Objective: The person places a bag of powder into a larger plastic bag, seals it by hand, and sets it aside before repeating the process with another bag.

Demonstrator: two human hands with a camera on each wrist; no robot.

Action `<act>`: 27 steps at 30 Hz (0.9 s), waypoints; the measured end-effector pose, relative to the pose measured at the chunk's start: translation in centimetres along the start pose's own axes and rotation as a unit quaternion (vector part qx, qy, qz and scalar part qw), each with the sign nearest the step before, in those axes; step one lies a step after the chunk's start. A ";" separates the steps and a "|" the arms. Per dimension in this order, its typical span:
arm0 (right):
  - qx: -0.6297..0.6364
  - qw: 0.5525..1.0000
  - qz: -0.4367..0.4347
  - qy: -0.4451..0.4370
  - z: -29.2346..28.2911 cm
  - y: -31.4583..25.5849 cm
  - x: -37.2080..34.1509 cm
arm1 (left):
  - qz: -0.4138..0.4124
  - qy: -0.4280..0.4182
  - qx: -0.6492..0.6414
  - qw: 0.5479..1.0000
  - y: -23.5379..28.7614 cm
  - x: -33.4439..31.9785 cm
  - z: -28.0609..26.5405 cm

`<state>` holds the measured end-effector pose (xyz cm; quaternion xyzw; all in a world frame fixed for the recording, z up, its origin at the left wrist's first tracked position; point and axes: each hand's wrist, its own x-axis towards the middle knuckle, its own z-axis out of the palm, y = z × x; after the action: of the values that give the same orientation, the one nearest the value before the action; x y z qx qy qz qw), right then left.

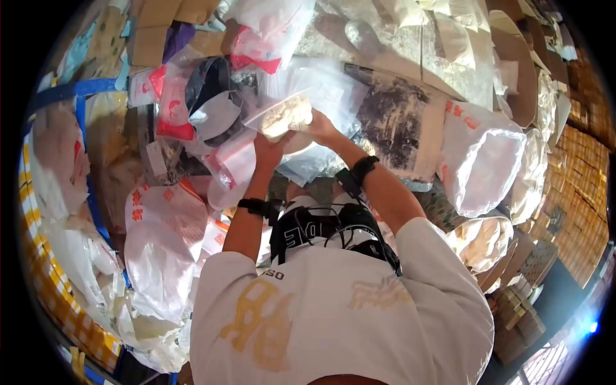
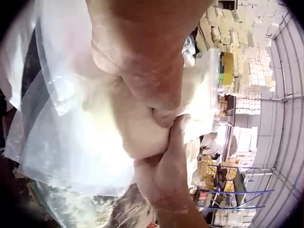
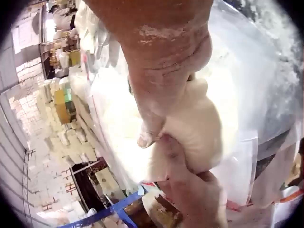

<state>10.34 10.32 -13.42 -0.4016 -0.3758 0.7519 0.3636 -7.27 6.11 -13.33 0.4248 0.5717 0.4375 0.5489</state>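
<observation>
Both hands hold a clear plastic bag [image 1: 284, 118] with pale cream-coloured contents, raised over the work surface in the head view. My left hand [image 1: 269, 151] grips its lower left side, and my right hand [image 1: 321, 128] grips the right side. Seen from the left wrist, the thumbs meet on the smooth, bulging front of the bag [image 2: 137, 121]. The right wrist view also shows both thumbs pressed on the filled bag [image 3: 202, 126], with whitish dust on the right hand [image 3: 164, 71]. The other fingers are mostly hidden behind the bag.
Flat clear plastic bags [image 1: 327, 83] lie just beyond the hands. A dark, stained board [image 1: 401, 119] is to their right. Large white sacks with red print stand at right [image 1: 481, 163] and left [image 1: 163, 224]. A blue frame [image 1: 80, 138] runs along the left side.
</observation>
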 end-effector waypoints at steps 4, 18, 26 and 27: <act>-0.042 0.998 0.034 -0.036 1.7 -8.7 -1.3 | 0.033 0.017 -0.103 0.994 6.8 0.5 -0.1; 0.194 0.967 0.065 0.151 5.1 -17.0 -23.2 | -0.027 -0.306 -0.136 0.942 19.6 -10.9 7.0; 0.350 0.905 -0.094 0.221 0.3 -16.5 -37.1 | 0.006 -0.314 -0.012 0.949 26.4 -18.7 19.1; 0.361 0.894 -0.130 0.233 -0.8 -16.4 -38.9 | -0.006 -0.351 0.017 0.936 26.3 -19.5 20.7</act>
<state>31.12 -15.04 13.23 -0.3539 -0.0324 0.6670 0.6548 14.26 -5.28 16.81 0.5569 0.3526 0.2475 0.7101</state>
